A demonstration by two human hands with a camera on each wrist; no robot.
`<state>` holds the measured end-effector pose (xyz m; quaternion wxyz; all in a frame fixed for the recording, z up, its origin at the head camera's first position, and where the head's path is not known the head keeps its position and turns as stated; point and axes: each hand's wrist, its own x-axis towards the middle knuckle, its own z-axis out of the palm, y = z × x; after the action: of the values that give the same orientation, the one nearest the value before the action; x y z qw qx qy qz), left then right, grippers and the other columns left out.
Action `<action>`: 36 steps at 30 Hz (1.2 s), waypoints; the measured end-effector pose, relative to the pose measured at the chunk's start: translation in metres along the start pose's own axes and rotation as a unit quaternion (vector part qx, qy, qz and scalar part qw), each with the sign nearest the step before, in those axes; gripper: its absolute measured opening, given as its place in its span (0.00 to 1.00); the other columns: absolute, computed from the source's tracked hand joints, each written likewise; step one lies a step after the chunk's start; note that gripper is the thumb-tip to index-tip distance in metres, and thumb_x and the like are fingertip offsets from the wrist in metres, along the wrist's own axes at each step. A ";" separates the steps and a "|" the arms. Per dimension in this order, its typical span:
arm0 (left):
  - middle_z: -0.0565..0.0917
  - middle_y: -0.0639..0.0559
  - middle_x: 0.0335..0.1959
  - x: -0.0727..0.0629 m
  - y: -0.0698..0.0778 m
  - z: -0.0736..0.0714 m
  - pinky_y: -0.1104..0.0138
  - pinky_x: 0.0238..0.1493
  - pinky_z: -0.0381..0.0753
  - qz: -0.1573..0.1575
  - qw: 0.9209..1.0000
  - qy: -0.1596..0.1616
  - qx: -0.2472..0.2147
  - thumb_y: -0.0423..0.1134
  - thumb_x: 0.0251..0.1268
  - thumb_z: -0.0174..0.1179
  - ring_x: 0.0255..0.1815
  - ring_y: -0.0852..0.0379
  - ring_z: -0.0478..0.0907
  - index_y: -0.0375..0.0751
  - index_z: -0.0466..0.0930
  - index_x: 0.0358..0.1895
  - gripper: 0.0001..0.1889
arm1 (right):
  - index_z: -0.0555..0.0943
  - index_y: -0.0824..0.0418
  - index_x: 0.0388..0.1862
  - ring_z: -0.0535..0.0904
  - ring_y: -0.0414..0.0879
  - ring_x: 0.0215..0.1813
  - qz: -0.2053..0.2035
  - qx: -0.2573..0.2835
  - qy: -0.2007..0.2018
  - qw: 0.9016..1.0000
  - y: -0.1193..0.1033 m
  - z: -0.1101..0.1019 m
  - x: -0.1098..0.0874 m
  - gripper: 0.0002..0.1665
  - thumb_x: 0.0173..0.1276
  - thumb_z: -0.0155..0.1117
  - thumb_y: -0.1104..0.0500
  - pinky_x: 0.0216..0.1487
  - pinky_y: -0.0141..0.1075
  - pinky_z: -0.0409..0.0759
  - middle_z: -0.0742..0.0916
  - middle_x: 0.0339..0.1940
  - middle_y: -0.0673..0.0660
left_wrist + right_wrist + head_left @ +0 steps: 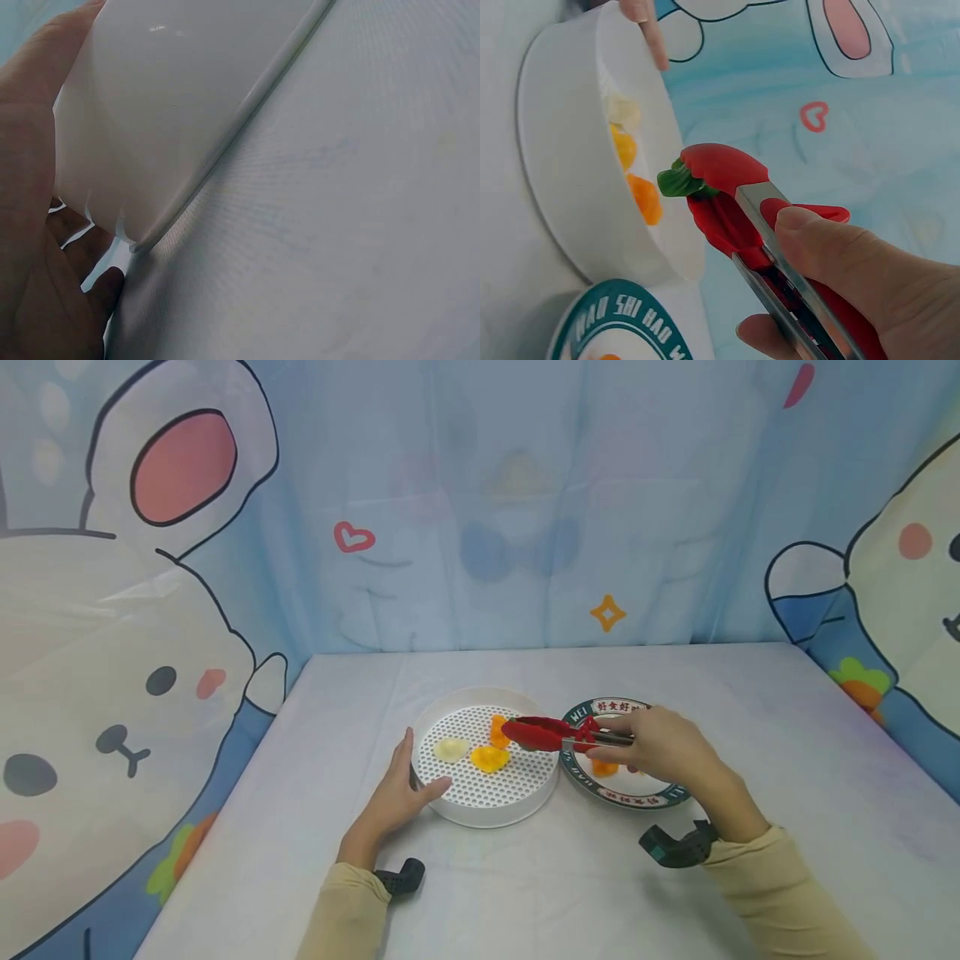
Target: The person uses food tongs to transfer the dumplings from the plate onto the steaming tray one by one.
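My left hand (393, 797) rests against the left side of a round white steamer tray (491, 815) with a perforated bottom. Its thumb reaches over the front rim while the fingers lie along the outer wall. In my right hand (663, 745) I grip red-tipped kitchen tongs (724, 169) with metal arms. Between the tong tips sits a small dark green, leaf-like piece (678, 180), held above the tray's right side. On the tray lie a pale yellow piece (452, 749), a bright yellow piece (490, 759) and an orange piece (497, 727).
Right of the tray stands a plate with a dark green lettered rim (675, 795). An orange piece (604, 768) lies on it, partly under my right hand. A white cloth (480, 893) covers the table, and a cartoon-printed curtain (510, 593) hangs behind.
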<state>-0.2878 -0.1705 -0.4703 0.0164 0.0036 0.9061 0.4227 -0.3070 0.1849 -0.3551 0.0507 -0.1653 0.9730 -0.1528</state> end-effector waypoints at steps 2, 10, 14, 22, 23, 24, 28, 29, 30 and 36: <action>0.40 0.47 0.79 0.000 0.000 0.000 0.43 0.74 0.45 0.000 1.000 0.000 -0.001 0.63 0.54 0.62 0.79 0.44 0.40 0.52 0.30 0.77 0.57 | 0.75 0.59 0.63 0.73 0.40 0.21 -0.008 -0.009 -0.003 1.000 -0.001 0.004 0.002 0.45 0.55 0.66 0.33 0.20 0.31 0.65 0.81 0.15 0.48; 0.40 0.47 0.79 0.000 0.000 -0.001 0.44 0.74 0.46 0.006 1.000 -0.002 -0.003 0.62 0.55 0.62 0.79 0.45 0.40 0.52 0.30 0.77 0.57 | 0.81 0.56 0.58 0.75 0.38 0.23 -0.036 -0.023 -0.013 0.999 -0.013 0.022 0.007 0.39 0.52 0.69 0.35 0.23 0.30 0.70 0.86 0.22 0.48; 0.40 0.47 0.79 0.001 0.000 -0.001 0.43 0.74 0.47 0.007 1.000 -0.002 -0.002 0.62 0.55 0.62 0.79 0.45 0.40 0.52 0.31 0.77 0.57 | 0.82 0.53 0.56 0.73 0.40 0.26 -0.041 -0.037 -0.015 0.998 -0.023 0.030 0.008 0.36 0.51 0.70 0.36 0.23 0.29 0.69 0.87 0.28 0.49; 0.41 0.47 0.79 0.001 0.001 -0.001 0.43 0.74 0.47 0.008 1.000 -0.002 -0.007 0.62 0.55 0.62 0.79 0.45 0.41 0.52 0.31 0.77 0.56 | 0.81 0.49 0.57 0.69 0.43 0.23 -0.026 -0.062 -0.019 0.998 -0.040 0.042 0.009 0.36 0.50 0.71 0.36 0.22 0.32 0.62 0.82 0.22 0.48; 0.41 0.47 0.79 0.001 0.001 -0.001 0.43 0.74 0.48 0.008 1.000 -0.002 -0.006 0.62 0.55 0.62 0.79 0.45 0.41 0.52 0.31 0.77 0.56 | 0.81 0.48 0.58 0.69 0.43 0.23 -0.025 -0.066 -0.017 0.997 -0.041 0.042 0.008 0.37 0.50 0.71 0.35 0.22 0.32 0.61 0.82 0.22 0.48; 0.41 0.47 0.79 0.001 0.001 -0.001 0.43 0.74 0.48 0.008 1.000 -0.001 -0.005 0.62 0.55 0.62 0.79 0.45 0.41 0.52 0.31 0.77 0.56 | 0.81 0.48 0.58 0.69 0.43 0.23 -0.023 -0.069 -0.015 0.997 -0.041 0.043 0.008 0.37 0.50 0.71 0.34 0.22 0.33 0.61 0.82 0.22 0.48; 0.41 0.47 0.79 0.000 0.002 -0.001 0.43 0.74 0.48 0.008 1.000 0.000 -0.004 0.62 0.55 0.62 0.79 0.45 0.41 0.52 0.31 0.77 0.56 | 0.79 0.48 0.60 0.69 0.44 0.23 -0.011 -0.066 -0.015 0.998 -0.042 0.042 0.008 0.41 0.47 0.71 0.33 0.22 0.33 0.61 0.82 0.21 0.48; 0.41 0.47 0.79 0.000 0.002 0.000 0.43 0.74 0.48 0.007 1.000 0.000 -0.003 0.62 0.55 0.62 0.79 0.45 0.41 0.52 0.31 0.77 0.56 | 0.79 0.49 0.60 0.69 0.44 0.23 -0.010 -0.064 -0.014 0.998 -0.042 0.042 0.008 0.42 0.47 0.72 0.33 0.22 0.32 0.62 0.82 0.22 0.48; 0.41 0.47 0.79 0.000 0.002 0.000 0.43 0.74 0.48 0.005 1.000 0.000 -0.004 0.62 0.54 0.62 0.79 0.45 0.41 0.52 0.31 0.77 0.56 | 0.79 0.50 0.60 0.70 0.43 0.23 -0.011 -0.062 -0.012 0.998 -0.041 0.041 0.007 0.43 0.47 0.72 0.33 0.22 0.32 0.62 0.83 0.24 0.49; 0.41 0.47 0.79 0.001 0.000 0.000 0.42 0.74 0.48 0.003 1.000 0.002 0.004 0.62 0.54 0.62 0.79 0.44 0.41 0.53 0.31 0.77 0.56 | 0.79 0.50 0.60 0.73 0.43 0.27 -0.027 -0.076 0.004 0.997 -0.036 0.031 0.005 0.44 0.46 0.71 0.30 0.22 0.32 0.66 0.89 0.38 0.56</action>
<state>-0.2884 -0.1701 -0.4705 0.0134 0.0053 0.9077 0.4194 -0.2962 0.1423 -0.3737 0.0302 -0.1942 0.9772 -0.0802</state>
